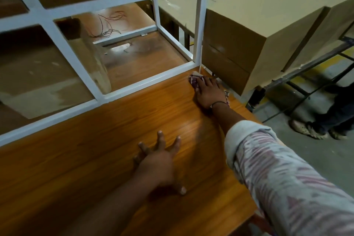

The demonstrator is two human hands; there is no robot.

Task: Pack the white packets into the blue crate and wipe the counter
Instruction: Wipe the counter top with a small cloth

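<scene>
Wood-grain orange counter fills most of the shot, pretty glossy, with a bit of glare in the middle. Both hands are down on it and well apart from each other.

Right hand is reached out to the far right corner of the counter, fingers laid out flat and pressing down on a checked cloth. So it's not gripping, more of a flat palm on top. The cloth pokes out past the fingertips and a bit on the right side of the wrist, and it sits just beside the foot of the white metal frame, right by the counter's right edge. There's a thin dark band round that wrist, and a rolled-up patterned sleeve further back on the arm.

Left hand is nearer, roughly mid-counter, fingers spread wide and straight, holding nothing. It seems to be resting on the wood.

That white frame stands along the far edge of the counter, with brown board behind some of its openings. Through the right opening you can see another wooden surface with some loose thin wires on it. Off to the far right are big cardboard boxes stacked close to the counter corner. On the grey floor at right, somebody's shoes show.
</scene>
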